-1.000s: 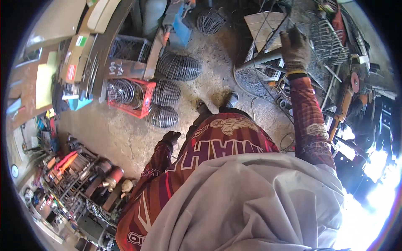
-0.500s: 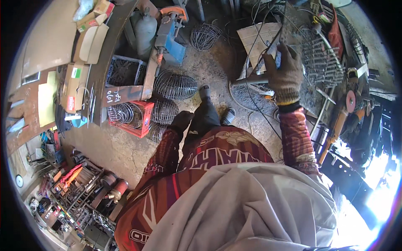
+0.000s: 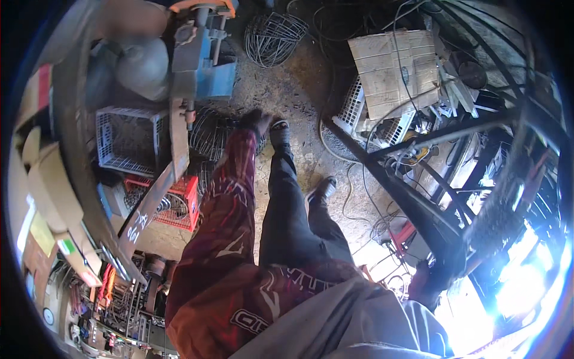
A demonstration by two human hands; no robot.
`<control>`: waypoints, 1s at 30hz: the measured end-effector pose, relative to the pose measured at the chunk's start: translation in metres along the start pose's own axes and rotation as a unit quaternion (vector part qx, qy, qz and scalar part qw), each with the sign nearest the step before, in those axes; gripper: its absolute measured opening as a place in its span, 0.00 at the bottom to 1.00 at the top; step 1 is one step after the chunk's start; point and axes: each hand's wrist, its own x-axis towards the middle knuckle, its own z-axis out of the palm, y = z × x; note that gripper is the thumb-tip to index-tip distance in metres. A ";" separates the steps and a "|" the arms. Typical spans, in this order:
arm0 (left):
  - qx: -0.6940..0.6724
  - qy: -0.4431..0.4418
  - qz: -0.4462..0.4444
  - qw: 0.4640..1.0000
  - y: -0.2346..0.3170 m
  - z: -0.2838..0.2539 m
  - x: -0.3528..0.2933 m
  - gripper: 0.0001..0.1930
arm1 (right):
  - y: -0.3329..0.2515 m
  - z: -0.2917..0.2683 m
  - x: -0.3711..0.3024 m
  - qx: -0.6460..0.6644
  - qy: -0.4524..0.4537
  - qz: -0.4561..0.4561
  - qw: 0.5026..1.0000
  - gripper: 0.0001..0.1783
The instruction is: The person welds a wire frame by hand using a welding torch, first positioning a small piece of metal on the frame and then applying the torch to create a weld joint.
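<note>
My left arm, in a dark red patterned sleeve, stretches forward. At its end my left hand [image 3: 257, 121] shows dark and smeared, beside the wire cages [image 3: 209, 134] on the floor; its fingers do not show clearly. My right hand [image 3: 426, 281] is low on the right, in deep shadow near the dark metal frame [image 3: 412, 191]. Whether it touches the frame I cannot tell, and its fingers are hidden. Ahead of my left hand stands a blue machine [image 3: 215, 78] with an orange top. My shoes [image 3: 323, 188] are on the floor between the cages and the frame.
A red crate [image 3: 190, 203] holds wire coils below a bench edge, with a grey crate [image 3: 128, 140] above it. Another round wire cage [image 3: 275, 39] lies farther ahead. A cardboard sheet [image 3: 394, 72] covers white crates at right. Loose cables [image 3: 359, 224] run over the floor.
The view has shifted toward the metal frame. My left hand has reached forward from beside my leg. My right hand has dropped from the upper right workbench to the lower right, into shadow.
</note>
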 end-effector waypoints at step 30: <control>0.112 0.036 0.197 0.973 0.025 0.010 0.219 0.26 | 0.023 0.032 0.050 0.023 -0.095 0.046 0.994 0.23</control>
